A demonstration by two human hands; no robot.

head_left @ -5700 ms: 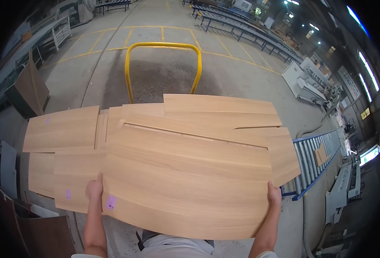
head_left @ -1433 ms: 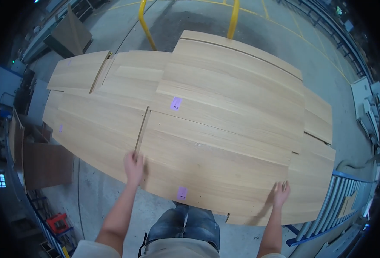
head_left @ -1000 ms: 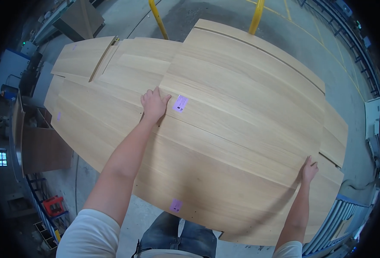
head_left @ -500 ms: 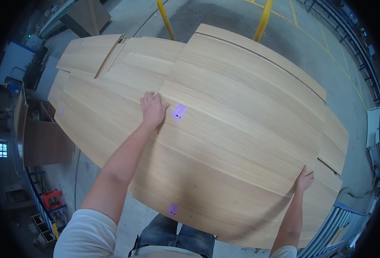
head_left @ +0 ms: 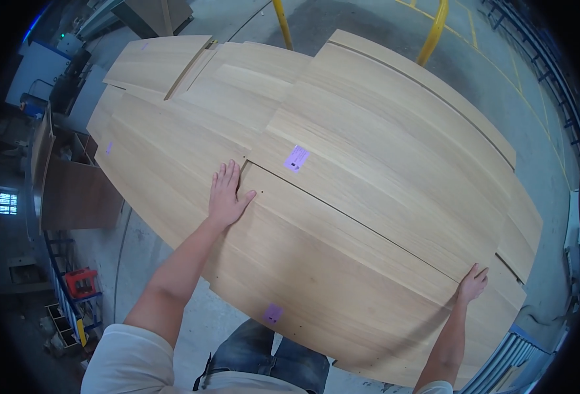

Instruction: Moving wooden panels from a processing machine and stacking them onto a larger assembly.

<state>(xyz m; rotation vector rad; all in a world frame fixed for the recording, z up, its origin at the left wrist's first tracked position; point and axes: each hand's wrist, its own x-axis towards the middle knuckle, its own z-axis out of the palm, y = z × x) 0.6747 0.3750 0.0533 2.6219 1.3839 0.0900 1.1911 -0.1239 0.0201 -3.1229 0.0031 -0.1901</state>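
Flat under my arms lies a pale wood-grain panel (head_left: 316, 262) with small holes along its edges and a purple label (head_left: 273, 314) near its front edge. My left hand (head_left: 226, 197) rests at its far left corner, fingers stretched out over the neighbouring board and thumb on the panel. At the far right corner, my right hand (head_left: 473, 285) touches the edge with fingers extended; their undersides are hidden. Beyond a narrow dark gap lies another wood-grain panel (head_left: 395, 157) with a purple label (head_left: 296, 158).
More boards (head_left: 165, 131) spread out at the left, with a smaller panel (head_left: 158, 62) on top. Yellow posts (head_left: 433, 33) stand behind the stack. A brown cabinet (head_left: 83, 194) and a red crate (head_left: 81, 283) are at the left, metal rollers (head_left: 506, 361) at the lower right.
The near panel has slid toward me, widening the gap to the panel beyond. My left hand has come nearer along with it; my right hand remains at the right corner. The view has shifted slightly.
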